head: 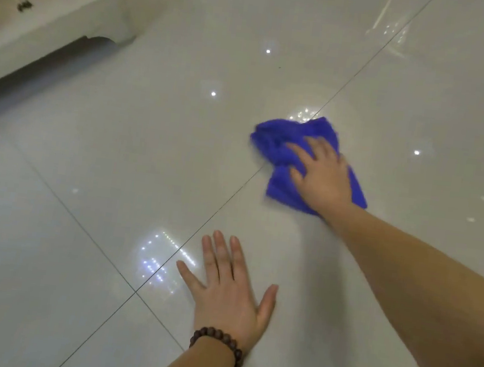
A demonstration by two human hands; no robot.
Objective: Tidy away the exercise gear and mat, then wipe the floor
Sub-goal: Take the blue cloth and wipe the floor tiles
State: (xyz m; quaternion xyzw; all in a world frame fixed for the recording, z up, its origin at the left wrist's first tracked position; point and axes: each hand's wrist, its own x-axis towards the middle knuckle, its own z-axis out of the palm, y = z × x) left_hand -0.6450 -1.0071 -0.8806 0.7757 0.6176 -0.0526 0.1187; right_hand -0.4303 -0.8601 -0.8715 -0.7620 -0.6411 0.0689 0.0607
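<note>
A crumpled blue cloth lies on the glossy white tiled floor, right of centre. My right hand presses flat on top of the cloth, fingers spread and pointing to the upper left. My left hand rests palm down on the bare tile nearer to me, fingers apart, holding nothing. A brown bead bracelet circles the left wrist. No mat or exercise gear is in view.
A white piece of furniture with a curved foot stands at the upper left, dark shadow beneath it. Dark grout lines cross the tiles. A clear glassy object shows at the top right. Light spots reflect off the floor.
</note>
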